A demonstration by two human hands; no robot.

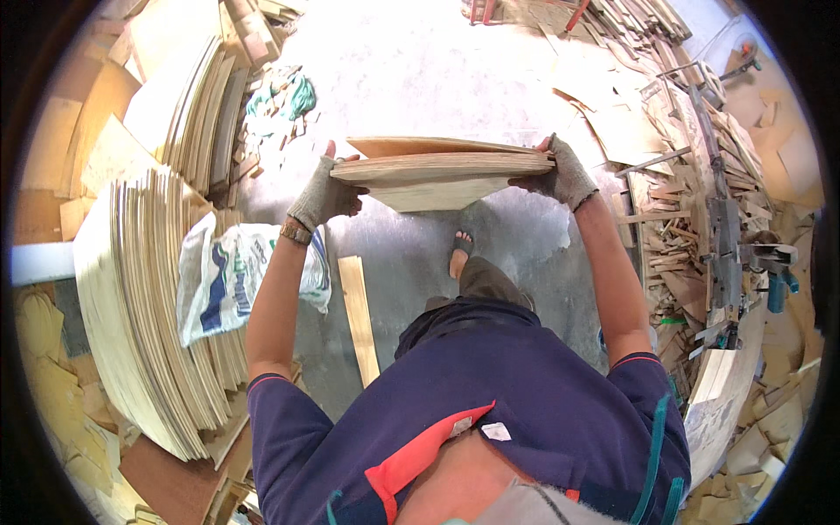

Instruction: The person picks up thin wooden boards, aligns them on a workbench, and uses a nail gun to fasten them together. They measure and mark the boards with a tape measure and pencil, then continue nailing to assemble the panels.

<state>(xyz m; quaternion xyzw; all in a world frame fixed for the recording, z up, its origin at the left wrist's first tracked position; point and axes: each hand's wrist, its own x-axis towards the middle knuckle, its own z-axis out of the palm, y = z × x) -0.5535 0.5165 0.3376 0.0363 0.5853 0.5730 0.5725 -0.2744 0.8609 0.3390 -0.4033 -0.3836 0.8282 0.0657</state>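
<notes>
Between my two hands hangs a stack of thin plywood sheets (442,166), held out in front of me above the floor. My left hand (324,194), in a grey fingerless glove, is closed on the stack's left end, thumb on top and fingers beneath. At the right end, my right hand (560,178) grips the stack the same way, in a matching glove. The sheets' edges face me, and the topmost sheet lifts slightly apart from those under it at the far side.
Tall stacks of plywood sheets (131,324) stand at the left, with a white printed sack (214,276) against them. A narrow wooden board (358,319) lies on the floor. Piled wood offcuts (678,254) and a metal machine frame (724,236) line the right side. Green cord (297,94) lies far left.
</notes>
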